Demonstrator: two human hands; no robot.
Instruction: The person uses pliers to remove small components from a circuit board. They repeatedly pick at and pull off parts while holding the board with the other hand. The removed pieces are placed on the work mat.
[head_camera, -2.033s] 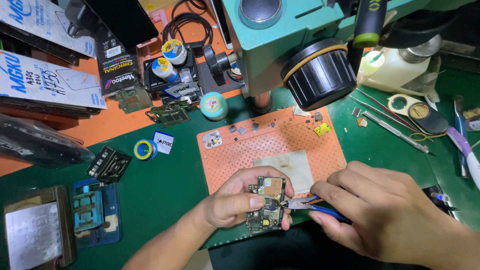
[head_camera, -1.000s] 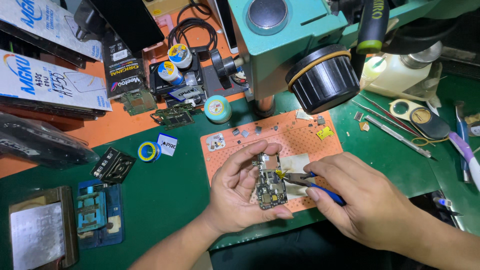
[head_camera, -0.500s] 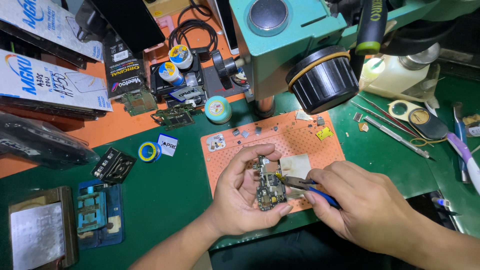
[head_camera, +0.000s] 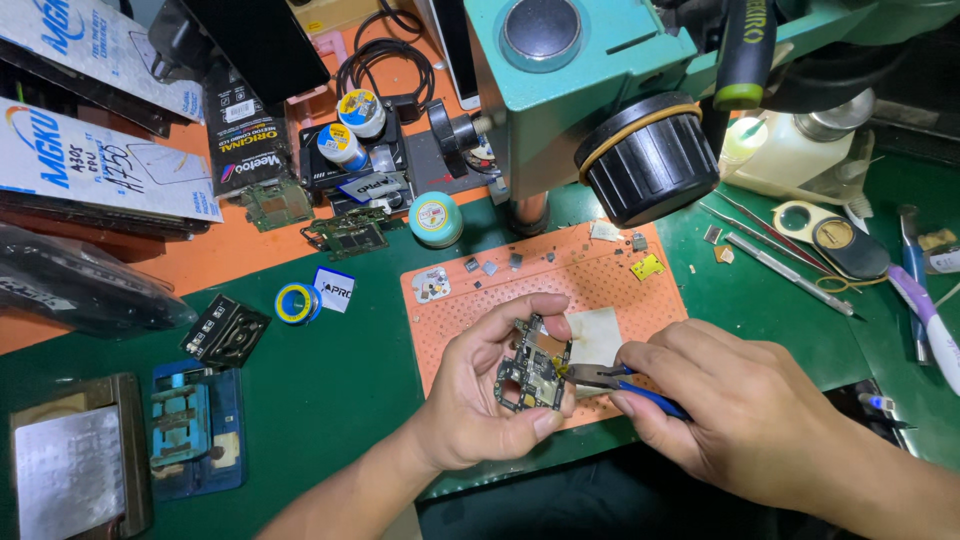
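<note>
Hands: left hand (head_camera: 478, 400) closed around a small circuit board (head_camera: 534, 366), thumb under its lower edge, fingers curled over the top; right hand (head_camera: 745, 415) wrapped tight on blue-handled pliers (head_camera: 612, 380), whose tips touch the board's right edge.
Board position: held just above the near edge of the orange perforated mat (head_camera: 560, 290), beside a pale square patch (head_camera: 595, 335) on that mat.
Change from two seconds ago: board then lay lower, nearly flat, at the mat's front edge; since then it has been raised and turned more upright, and the left fingers have gone from beneath it to arching over its top.
Change from half a second ago: grip and pliers contact unchanged; only a slight shift of view.
Middle ground: loose chips scattered along the mat's far strip; yellow tape roll (head_camera: 296, 303) on the green table cover (head_camera: 330, 400); blue holder (head_camera: 195, 425) and metal plate (head_camera: 70, 470) at left.
Far ground: teal microscope body (head_camera: 570, 80) with black lens barrel (head_camera: 650, 160); round teal tin (head_camera: 436, 218); tweezers (head_camera: 790, 262) to the right.
Hidden or unclear: pliers' jaw tips partly behind the board, so what they pinch cannot be told; both forearms cut off by the bottom edge; board components too small to identify; microscope top out of view.
</note>
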